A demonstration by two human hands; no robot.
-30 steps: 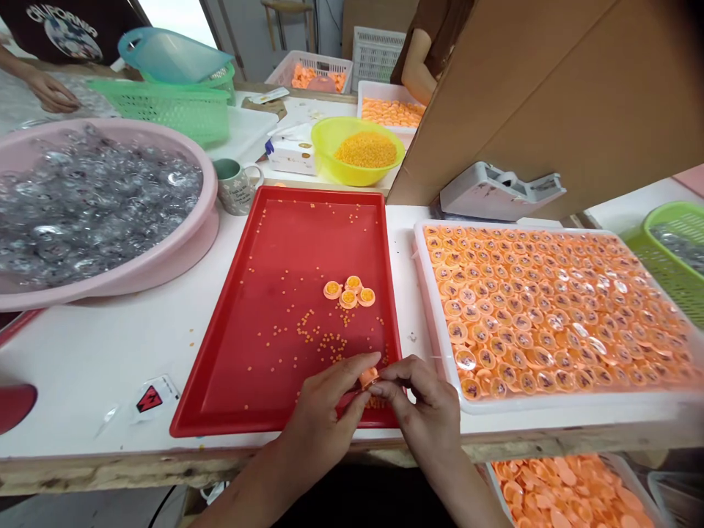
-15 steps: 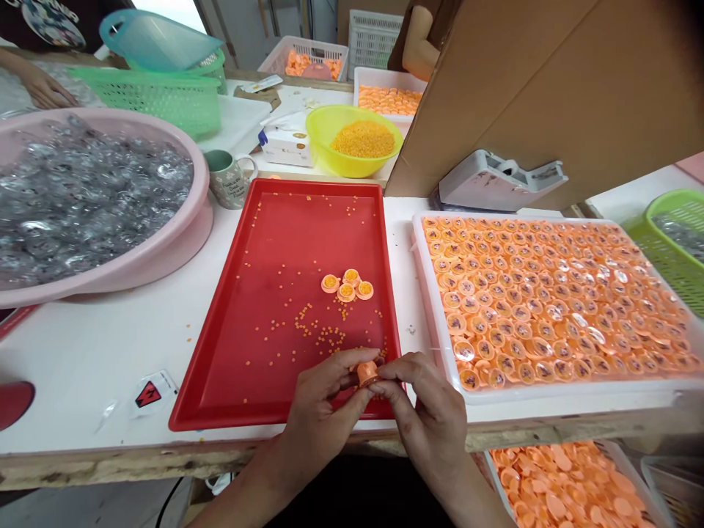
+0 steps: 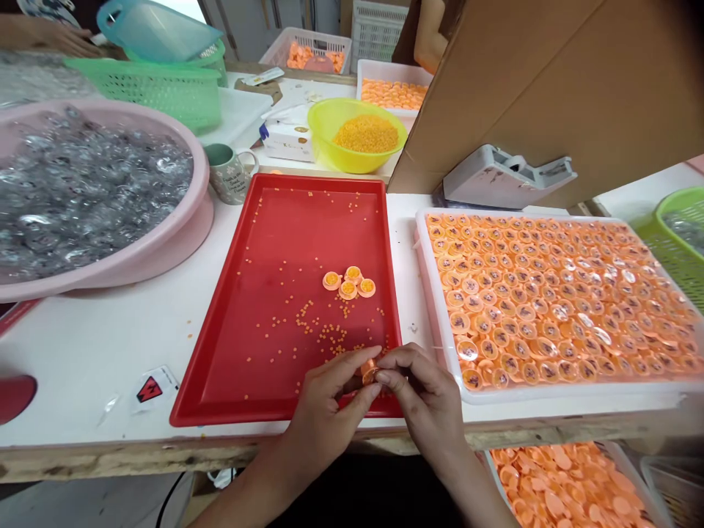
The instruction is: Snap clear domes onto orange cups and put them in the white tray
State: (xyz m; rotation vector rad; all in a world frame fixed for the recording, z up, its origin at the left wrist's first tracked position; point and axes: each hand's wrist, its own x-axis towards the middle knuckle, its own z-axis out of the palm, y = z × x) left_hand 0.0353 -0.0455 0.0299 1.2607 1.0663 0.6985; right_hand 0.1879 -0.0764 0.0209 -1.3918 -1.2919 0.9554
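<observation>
My left hand [image 3: 330, 400] and my right hand [image 3: 426, 392] meet over the near edge of a red plastic tray [image 3: 236, 352]. Their fingertips pinch a small orange round piece [image 3: 369, 371], which is partly hidden by my fingers. Several matching orange discs with yellow centres [image 3: 347, 284] lie together on the tray, just beyond my hands. Loose orange beads [image 3: 322, 330] are scattered over the tray. To the right, a white tray [image 3: 550, 392] holds dense rows of orange discs under clear domes.
A pink basin [image 3: 201, 176] of clear plastic domes stands left, with a mug [image 3: 228, 172] beside it. A yellow bowl [image 3: 330, 110] of orange beads sits beyond the red tray. A cardboard panel [image 3: 522, 88] rises at right. A co-worker's hand [image 3: 55, 40] is at top left.
My fingers have turned the orange piece, and it now shows less between them. Both hands stay close together over the tray's near edge. The whole view has shifted slightly upward.
</observation>
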